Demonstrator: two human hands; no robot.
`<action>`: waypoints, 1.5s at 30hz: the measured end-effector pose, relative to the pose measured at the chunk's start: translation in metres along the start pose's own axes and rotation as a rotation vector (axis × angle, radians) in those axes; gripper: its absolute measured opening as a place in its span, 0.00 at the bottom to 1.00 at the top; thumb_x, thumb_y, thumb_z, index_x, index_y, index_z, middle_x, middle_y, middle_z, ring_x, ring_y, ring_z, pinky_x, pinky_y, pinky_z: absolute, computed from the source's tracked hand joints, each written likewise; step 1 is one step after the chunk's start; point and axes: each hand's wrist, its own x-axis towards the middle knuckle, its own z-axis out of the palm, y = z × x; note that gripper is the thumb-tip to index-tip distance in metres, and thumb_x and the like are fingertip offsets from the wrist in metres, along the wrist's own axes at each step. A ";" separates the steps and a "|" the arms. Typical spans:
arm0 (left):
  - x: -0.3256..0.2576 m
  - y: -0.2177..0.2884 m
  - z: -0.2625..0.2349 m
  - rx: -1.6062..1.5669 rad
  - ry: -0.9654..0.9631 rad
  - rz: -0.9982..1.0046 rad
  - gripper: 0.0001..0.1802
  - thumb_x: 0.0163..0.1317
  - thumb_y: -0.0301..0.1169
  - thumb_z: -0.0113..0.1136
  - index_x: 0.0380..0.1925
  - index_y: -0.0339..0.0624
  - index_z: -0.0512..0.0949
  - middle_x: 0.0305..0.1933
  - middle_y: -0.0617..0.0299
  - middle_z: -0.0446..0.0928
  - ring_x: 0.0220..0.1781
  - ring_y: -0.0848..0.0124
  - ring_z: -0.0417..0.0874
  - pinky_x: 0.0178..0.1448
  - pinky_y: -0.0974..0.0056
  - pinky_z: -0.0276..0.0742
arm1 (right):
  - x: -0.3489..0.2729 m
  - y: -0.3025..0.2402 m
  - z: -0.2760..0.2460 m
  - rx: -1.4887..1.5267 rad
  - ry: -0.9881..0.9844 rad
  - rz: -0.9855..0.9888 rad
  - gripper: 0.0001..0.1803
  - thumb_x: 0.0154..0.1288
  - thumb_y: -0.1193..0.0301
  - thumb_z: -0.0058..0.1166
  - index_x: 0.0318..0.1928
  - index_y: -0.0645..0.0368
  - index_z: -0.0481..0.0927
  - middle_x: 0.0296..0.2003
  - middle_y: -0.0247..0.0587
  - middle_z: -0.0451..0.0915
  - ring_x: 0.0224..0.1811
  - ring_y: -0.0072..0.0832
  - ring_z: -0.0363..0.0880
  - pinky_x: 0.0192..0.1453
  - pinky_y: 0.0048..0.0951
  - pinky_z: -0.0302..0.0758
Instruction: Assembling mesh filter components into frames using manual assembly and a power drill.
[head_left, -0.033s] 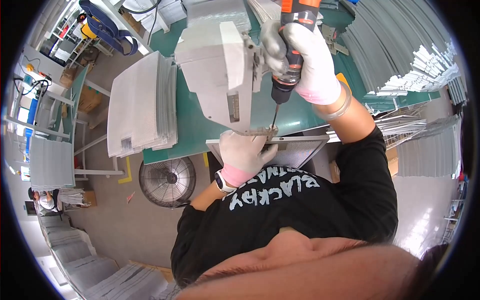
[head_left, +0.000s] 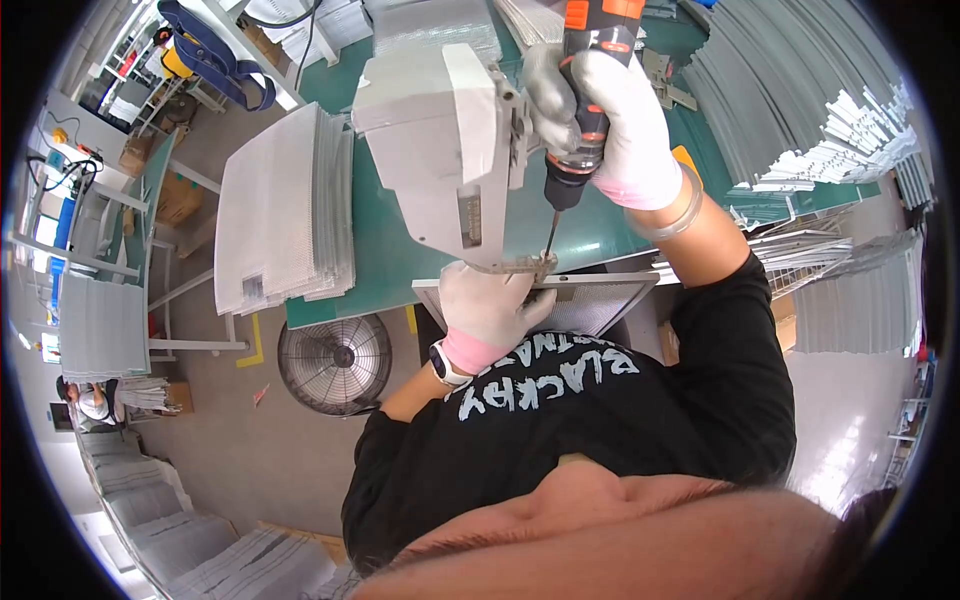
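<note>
My right hand (head_left: 625, 125), in a white glove with a pink cuff, wraps round an orange and black cordless drill (head_left: 590, 120). The drill's long thin bit points down at a small metal bracket (head_left: 535, 263) at the near end of a light grey housing (head_left: 425, 150). My left hand (head_left: 490, 305), gloved alike, is closed at that bracket, its thumb to the right; the housing hides some fingertips. Under the bracket and hand lies a metal-framed mesh panel (head_left: 600, 300), at the near edge of the green table (head_left: 375, 215).
A stack of white mesh sheets (head_left: 270, 205) stands on the table's left side. Large stacks of grey panels (head_left: 800, 80) rise at the right. A round floor fan (head_left: 335, 360) is below the table at the left. Farther left, a person (head_left: 92, 402) is near stacked panels.
The housing's upper part and the drill have shifted very slightly to the right. Both hands keep their holds.
</note>
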 end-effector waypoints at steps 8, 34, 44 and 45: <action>-0.009 0.004 0.016 -0.050 0.042 0.057 0.20 0.45 0.41 0.70 0.40 0.52 0.85 0.27 0.69 0.74 0.28 0.68 0.77 0.29 0.61 0.69 | -0.014 0.012 0.009 0.247 -0.165 0.160 0.34 0.68 0.65 0.53 0.70 0.61 0.55 0.25 0.35 0.71 0.20 0.20 0.66 0.21 0.20 0.63; 0.006 -0.016 0.006 0.112 -0.011 0.037 0.15 0.45 0.42 0.70 0.30 0.48 0.81 0.19 0.66 0.71 0.24 0.63 0.75 0.31 0.56 0.67 | 0.032 -0.040 0.004 -0.263 0.361 -0.115 0.14 0.68 0.65 0.55 0.48 0.60 0.72 0.32 0.38 0.76 0.30 0.24 0.76 0.32 0.23 0.72; 0.095 0.001 -0.021 0.148 0.003 0.308 0.15 0.50 0.46 0.67 0.22 0.49 0.76 0.22 0.61 0.74 0.28 0.61 0.77 0.36 0.55 0.66 | 0.016 -0.161 -0.060 -1.748 0.257 -0.746 0.39 0.60 0.64 0.61 0.67 0.67 0.59 0.55 0.52 0.74 0.58 0.37 0.72 0.61 0.33 0.69; 0.103 0.014 -0.021 0.107 -0.007 0.348 0.15 0.50 0.46 0.67 0.22 0.49 0.76 0.22 0.61 0.74 0.28 0.61 0.77 0.36 0.55 0.66 | -0.021 -0.148 -0.039 -1.475 0.139 -0.151 0.33 0.65 0.59 0.56 0.65 0.64 0.64 0.44 0.44 0.78 0.42 0.31 0.76 0.45 0.31 0.73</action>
